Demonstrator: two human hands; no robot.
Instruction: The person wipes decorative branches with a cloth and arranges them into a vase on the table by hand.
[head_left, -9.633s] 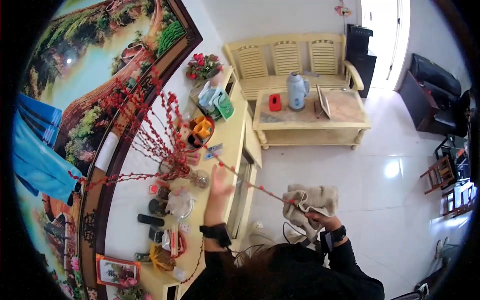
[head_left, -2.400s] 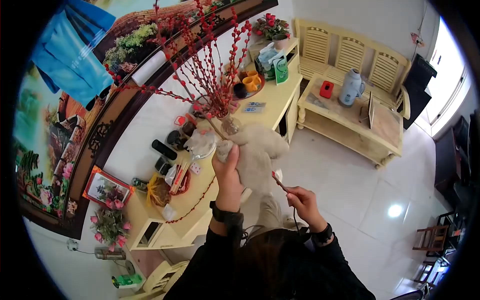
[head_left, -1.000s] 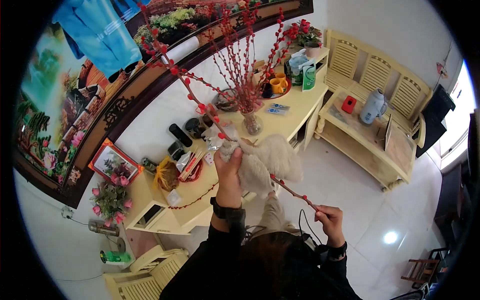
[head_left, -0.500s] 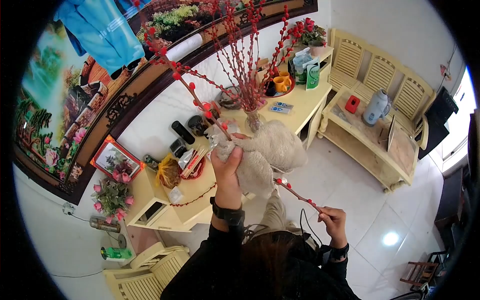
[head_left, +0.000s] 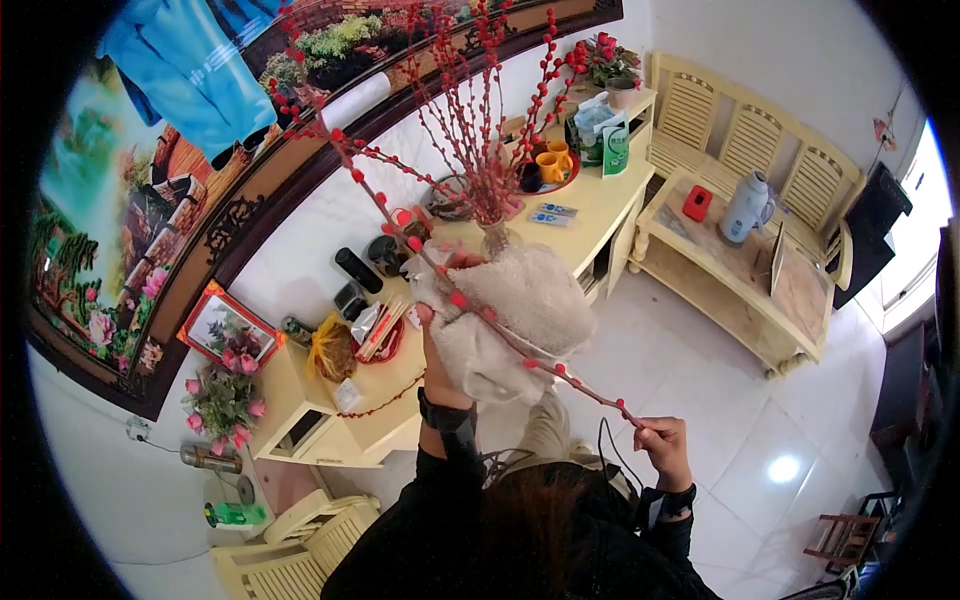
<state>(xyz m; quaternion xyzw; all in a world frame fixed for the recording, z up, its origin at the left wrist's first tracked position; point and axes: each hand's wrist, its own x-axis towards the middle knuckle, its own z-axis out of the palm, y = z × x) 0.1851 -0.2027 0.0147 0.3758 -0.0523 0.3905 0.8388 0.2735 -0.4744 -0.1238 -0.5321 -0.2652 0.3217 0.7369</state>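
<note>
My right hand [head_left: 662, 447] is closed around the lower end of a brown branch with red berries [head_left: 487, 314], which slants up to the left across the view. Under the middle of the branch, a beige cloth [head_left: 540, 300] lies spread over my left hand [head_left: 445, 350]. The thumb and part of the fingers show at the cloth's left side, and the rest is covered; the branch lies over the cloth, not wrapped in it. Behind the cloth stands a glass vase [head_left: 494, 238] holding several more red-berry branches [head_left: 480, 150].
On the yellow cabinet [head_left: 590, 215] are orange cups [head_left: 550, 165], a red basket [head_left: 385, 340] and a black cylinder [head_left: 358, 270]. A low table [head_left: 720, 290] with a blue thermos [head_left: 746, 208] is at the right. Pink flowers [head_left: 225, 400] and a chair [head_left: 310, 550] are at lower left.
The cloth has opened out from around the branch, which now shows along its length on top. My left hand's thumb no longer presses on the cloth; my right hand still holds the branch end.
</note>
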